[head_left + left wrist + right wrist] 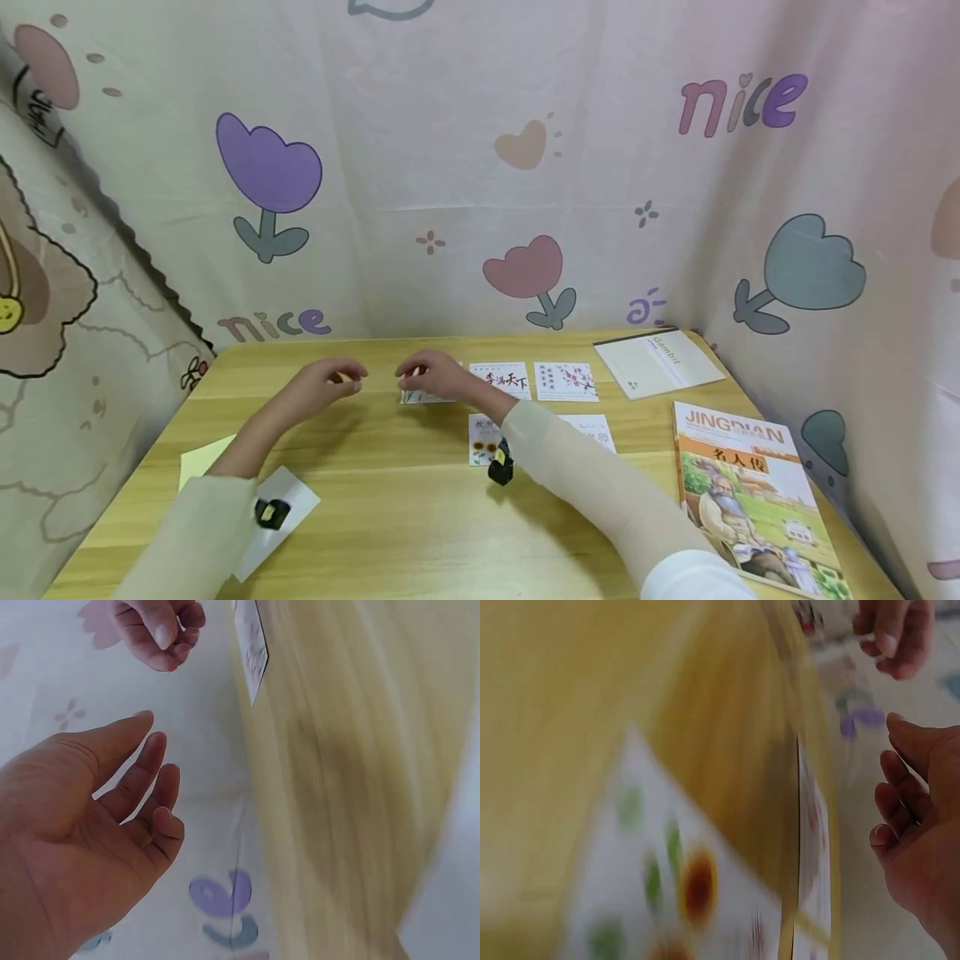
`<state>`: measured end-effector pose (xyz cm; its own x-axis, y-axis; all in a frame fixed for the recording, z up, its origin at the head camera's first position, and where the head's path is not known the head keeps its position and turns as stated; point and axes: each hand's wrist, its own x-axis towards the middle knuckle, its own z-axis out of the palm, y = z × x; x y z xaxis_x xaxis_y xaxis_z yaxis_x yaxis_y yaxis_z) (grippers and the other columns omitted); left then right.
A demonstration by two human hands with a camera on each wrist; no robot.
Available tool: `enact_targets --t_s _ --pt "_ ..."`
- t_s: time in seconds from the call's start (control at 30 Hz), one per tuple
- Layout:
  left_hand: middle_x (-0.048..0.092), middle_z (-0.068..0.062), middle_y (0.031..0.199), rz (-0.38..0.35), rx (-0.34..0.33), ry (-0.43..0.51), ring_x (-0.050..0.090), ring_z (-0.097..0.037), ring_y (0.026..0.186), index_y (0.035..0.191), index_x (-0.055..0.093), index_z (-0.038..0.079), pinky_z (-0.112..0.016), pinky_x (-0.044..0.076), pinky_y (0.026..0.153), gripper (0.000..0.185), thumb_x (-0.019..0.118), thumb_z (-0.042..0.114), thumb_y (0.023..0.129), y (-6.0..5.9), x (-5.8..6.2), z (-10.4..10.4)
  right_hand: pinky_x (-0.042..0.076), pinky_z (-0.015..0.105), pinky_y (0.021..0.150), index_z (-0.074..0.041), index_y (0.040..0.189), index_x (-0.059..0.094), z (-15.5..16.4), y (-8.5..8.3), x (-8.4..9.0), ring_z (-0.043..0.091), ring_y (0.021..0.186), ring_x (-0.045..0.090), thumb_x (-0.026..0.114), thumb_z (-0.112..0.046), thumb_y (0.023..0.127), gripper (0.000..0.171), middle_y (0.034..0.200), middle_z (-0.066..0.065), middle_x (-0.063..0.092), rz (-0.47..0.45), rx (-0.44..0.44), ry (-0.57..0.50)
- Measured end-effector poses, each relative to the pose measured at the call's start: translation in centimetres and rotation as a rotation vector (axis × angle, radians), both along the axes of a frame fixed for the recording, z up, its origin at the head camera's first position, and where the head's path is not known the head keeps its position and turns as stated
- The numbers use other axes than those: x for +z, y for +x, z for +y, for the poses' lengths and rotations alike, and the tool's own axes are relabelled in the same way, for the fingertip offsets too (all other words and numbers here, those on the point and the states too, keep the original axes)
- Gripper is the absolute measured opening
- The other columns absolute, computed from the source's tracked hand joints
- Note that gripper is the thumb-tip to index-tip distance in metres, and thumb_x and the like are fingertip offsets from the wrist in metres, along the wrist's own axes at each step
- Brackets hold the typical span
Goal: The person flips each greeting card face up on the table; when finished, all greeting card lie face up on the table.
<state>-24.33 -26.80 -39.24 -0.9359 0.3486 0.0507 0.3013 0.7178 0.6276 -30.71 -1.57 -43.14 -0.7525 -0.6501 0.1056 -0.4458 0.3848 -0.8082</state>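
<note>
My left hand (318, 392) hovers over the left part of the table, fingers loosely bent with nothing between them. Opposite it, my right hand (435, 375) hangs above a white card (423, 398) in the back row and partly hides it; its relaxed fingers hold nothing. To the right in that row lie a card with large dark characters (500, 381) and a card with pink blossoms (566, 382). In front of them are a sunflower card (482, 442) and another white card (592, 429), both partly covered by my right sleeve.
A white paper (281, 508) and a pale yellow sheet (201, 460) lie under my left forearm. At the right are a Gambit notepad (660, 364) and an illustrated book (757, 500). A patterned curtain (405, 167) hangs behind the wooden table (405, 533).
</note>
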Motion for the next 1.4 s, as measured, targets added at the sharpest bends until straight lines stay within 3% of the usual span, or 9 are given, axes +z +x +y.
enact_targets --t_s 0.33,0.57,0.7,0.87,1.13,1.33,1.4 --pt "0.069 -0.009 0.117 -0.028 0.180 -0.036 0.059 -0.021 0.100 0.131 0.062 0.010 -0.032 0.052 0.069 0.039 0.059 0.036 0.102 8.8 0.6 -5.3 0.048 0.016 0.075 -0.012 0.117 0.073 -6.8 5.8 -0.2 0.001 0.087 0.055 0.071 -0.022 0.095 0.024 0.101 -0.010 0.065 -0.022 0.150 0.018" --pt "0.069 -0.011 0.120 -0.026 0.279 -0.068 0.055 0.007 0.090 0.130 0.064 0.008 -0.024 0.049 0.068 0.037 0.060 0.033 0.102 13.4 -1.5 -8.5 0.047 0.010 0.074 -0.014 0.114 0.074 -11.2 8.5 -2.0 -0.004 0.083 0.055 0.074 -0.022 0.093 0.022 0.095 -0.011 0.066 0.007 0.210 0.118" --pt "0.070 -0.010 0.118 -0.070 0.338 -0.072 0.053 0.011 0.085 0.130 0.064 0.006 -0.023 0.049 0.069 0.038 0.059 0.032 0.103 15.6 -2.6 -9.8 0.044 0.005 0.074 -0.018 0.116 0.074 -13.3 9.8 -2.7 -0.009 0.082 0.054 0.074 -0.026 0.093 0.024 0.094 -0.015 0.067 0.073 0.241 0.195" --pt "0.070 -0.007 0.120 -0.170 0.427 -0.080 0.052 0.010 0.085 0.133 0.062 0.007 -0.024 0.049 0.069 0.048 0.057 0.043 0.102 17.1 -3.1 -10.7 0.039 0.002 0.074 -0.026 0.118 0.074 -14.9 10.3 -2.8 -0.013 0.082 0.050 0.074 -0.034 0.092 0.027 0.092 -0.024 0.062 0.177 0.221 0.281" --pt "0.067 -0.006 0.126 -0.397 0.497 -0.024 0.058 -0.001 0.091 0.138 0.057 0.004 -0.029 0.050 0.073 0.068 0.060 0.056 0.096 18.0 -4.7 -12.2 0.030 0.012 0.083 -0.041 0.121 0.070 -15.7 10.0 -3.1 -0.017 0.087 0.042 0.072 -0.050 0.090 0.032 0.095 -0.032 0.054 0.307 0.211 0.400" --pt "0.063 -0.020 0.129 -0.455 0.527 0.011 0.062 -0.010 0.094 0.138 0.055 -0.002 -0.034 0.054 0.075 0.074 0.063 0.056 0.094 18.5 -5.7 -13.0 0.028 0.013 0.095 -0.043 0.124 0.068 -15.7 10.0 -3.4 -0.015 0.096 0.042 0.071 -0.052 0.090 0.035 0.101 -0.032 0.054 0.298 0.225 0.439" --pt "0.066 -0.016 0.123 -0.463 0.516 0.008 0.062 -0.008 0.092 0.136 0.055 -0.005 -0.033 0.054 0.076 0.074 0.067 0.053 0.092 18.6 -6.1 -13.1 0.028 0.014 0.099 -0.045 0.126 0.067 -15.7 10.0 -3.5 -0.014 0.099 0.042 0.071 -0.052 0.090 0.037 0.104 -0.032 0.054 0.291 0.225 0.454"
